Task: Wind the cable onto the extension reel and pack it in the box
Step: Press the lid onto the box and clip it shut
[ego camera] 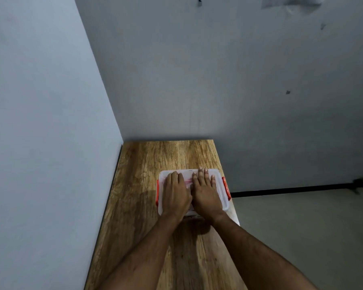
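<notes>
Both my hands flat on the box lid (pixel 216 174), lower centre of frame. Left hand (pixel 175 195) covers the left half, fingers (pixel 172 177) extended and lying close together, palm down. Right hand (pixel 205 195) covers the right half, fingers (pixel 201 174) slightly spread, tips reaching the lid's far edge. Neither hand is gripping anything, just lying on the lid.

Box (pixel 161 206) is translucent white plastic with a red latch (pixel 157 192) on its left side and another red latch (pixel 226 188) on its right side. Lid sits on the box. Contents: only a pinkish-red blur (pixel 188 182) shows through the lid between my hands; can't tell whether that's the reel, and no cable is visible.

Box sits on the wooden worktop (pixel 155 155), near its right edge, roughly mid-depth. Worktop is pushed into the corner of two grey walls (pixel 218 80), upper frame.
</notes>
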